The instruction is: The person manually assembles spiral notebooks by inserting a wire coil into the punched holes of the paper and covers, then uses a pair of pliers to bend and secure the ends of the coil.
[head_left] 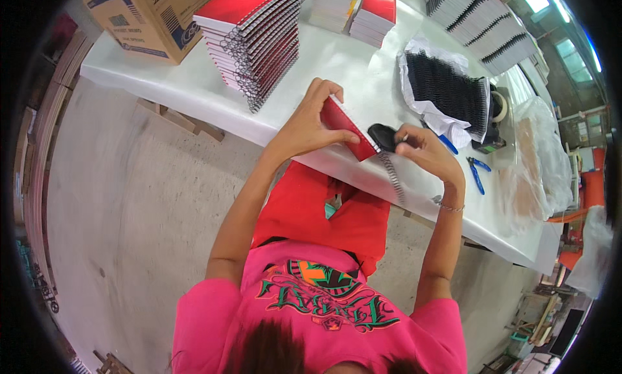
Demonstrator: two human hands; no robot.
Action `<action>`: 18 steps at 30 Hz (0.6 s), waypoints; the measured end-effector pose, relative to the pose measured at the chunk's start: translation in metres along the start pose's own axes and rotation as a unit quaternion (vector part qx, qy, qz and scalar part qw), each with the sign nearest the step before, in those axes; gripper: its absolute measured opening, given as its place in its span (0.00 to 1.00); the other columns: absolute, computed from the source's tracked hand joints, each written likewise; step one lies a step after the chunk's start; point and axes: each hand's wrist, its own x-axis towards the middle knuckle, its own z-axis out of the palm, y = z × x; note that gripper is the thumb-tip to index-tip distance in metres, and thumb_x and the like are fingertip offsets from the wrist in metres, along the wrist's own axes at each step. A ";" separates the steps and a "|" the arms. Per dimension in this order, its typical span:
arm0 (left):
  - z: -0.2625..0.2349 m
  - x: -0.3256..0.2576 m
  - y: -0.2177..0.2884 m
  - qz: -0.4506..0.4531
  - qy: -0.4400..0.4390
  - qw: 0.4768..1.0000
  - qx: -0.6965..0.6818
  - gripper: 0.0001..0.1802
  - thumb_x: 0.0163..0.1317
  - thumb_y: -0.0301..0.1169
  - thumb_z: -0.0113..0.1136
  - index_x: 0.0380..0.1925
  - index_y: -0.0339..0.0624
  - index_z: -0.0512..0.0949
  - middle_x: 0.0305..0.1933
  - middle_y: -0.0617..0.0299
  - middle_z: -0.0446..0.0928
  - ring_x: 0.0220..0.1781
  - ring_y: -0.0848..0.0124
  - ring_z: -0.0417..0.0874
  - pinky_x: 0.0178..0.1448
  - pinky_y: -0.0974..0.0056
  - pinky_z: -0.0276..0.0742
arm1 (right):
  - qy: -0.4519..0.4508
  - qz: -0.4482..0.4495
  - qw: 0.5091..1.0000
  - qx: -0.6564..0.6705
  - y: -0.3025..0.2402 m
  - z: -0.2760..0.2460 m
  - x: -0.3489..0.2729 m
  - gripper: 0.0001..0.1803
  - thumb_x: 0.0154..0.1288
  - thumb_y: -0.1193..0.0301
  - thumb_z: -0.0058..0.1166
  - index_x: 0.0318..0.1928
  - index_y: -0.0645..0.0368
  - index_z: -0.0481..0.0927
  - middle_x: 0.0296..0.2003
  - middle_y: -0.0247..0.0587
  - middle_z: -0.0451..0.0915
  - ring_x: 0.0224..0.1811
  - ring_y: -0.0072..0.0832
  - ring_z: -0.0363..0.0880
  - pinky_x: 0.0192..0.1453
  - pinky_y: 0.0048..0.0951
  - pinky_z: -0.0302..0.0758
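Note:
My left hand (306, 126) grips a red-covered notebook (341, 122) above the table's front edge, fingers over its top and thumb on the cover. Its white, punched edge faces right. A dark wire coil (393, 178) hangs from the near end of that edge, its lower end loose. My right hand (426, 151) is closed on a rounded black object (382, 137), held against the notebook's edge by the coil; I cannot make out its kind. To the right, black binding coils (447, 89) lie in a heap on crumpled white paper (437, 121).
On the white table (129, 69) stand a cardboard box (146, 24), a tall stack of red spiral notebooks (259, 43), a smaller red stack (374, 16) and rows of coil-bound books (479, 25). Blue-handled pliers (478, 174) lie near a clear plastic bag (541, 160).

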 end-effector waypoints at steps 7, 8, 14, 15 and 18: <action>0.006 0.003 -0.001 0.001 -0.015 1.000 -0.020 0.36 0.40 0.40 0.80 0.45 0.45 0.68 0.46 0.62 0.65 0.48 0.67 0.68 0.55 0.65 0.67 | 0.022 0.050 0.990 -0.133 -0.023 0.006 -0.010 0.18 0.63 0.61 0.62 0.33 0.63 0.73 0.31 0.33 0.70 0.37 0.22 0.66 0.45 0.24 0.66; 0.006 0.003 -0.001 -0.003 -0.018 1.000 -0.020 0.35 0.40 0.40 0.80 0.45 0.45 0.68 0.46 0.62 0.65 0.48 0.67 0.68 0.55 0.65 0.67 | 0.044 0.046 0.992 -0.112 -0.019 0.006 -0.009 0.16 0.62 0.63 0.61 0.32 0.63 0.73 0.31 0.33 0.71 0.37 0.22 0.66 0.44 0.24 0.66; 0.009 0.004 -0.005 0.031 -0.016 0.999 -0.002 0.37 0.41 0.40 0.81 0.47 0.46 0.67 0.50 0.59 0.66 0.52 0.63 0.71 0.56 0.61 0.72 | -0.008 -0.078 0.995 -0.056 -0.024 0.004 -0.023 0.15 0.58 0.63 0.62 0.30 0.61 0.72 0.30 0.31 0.67 0.33 0.23 0.63 0.41 0.26 0.63; 0.009 0.003 -0.004 0.010 -0.020 1.000 -0.020 0.36 0.41 0.40 0.81 0.47 0.46 0.67 0.50 0.59 0.66 0.52 0.63 0.71 0.56 0.61 0.72 | 0.054 0.007 0.985 -0.165 -0.030 0.013 -0.018 0.17 0.57 0.63 0.65 0.31 0.61 0.73 0.29 0.32 0.69 0.33 0.24 0.64 0.41 0.26 0.63; 0.009 0.005 -0.004 -0.014 -0.023 0.998 -0.059 0.37 0.42 0.39 0.80 0.49 0.46 0.67 0.51 0.60 0.67 0.51 0.64 0.72 0.56 0.61 0.72 | 0.153 0.013 0.920 -0.360 0.003 0.016 0.001 0.18 0.57 0.61 0.67 0.36 0.63 0.76 0.34 0.36 0.75 0.36 0.29 0.69 0.41 0.30 0.66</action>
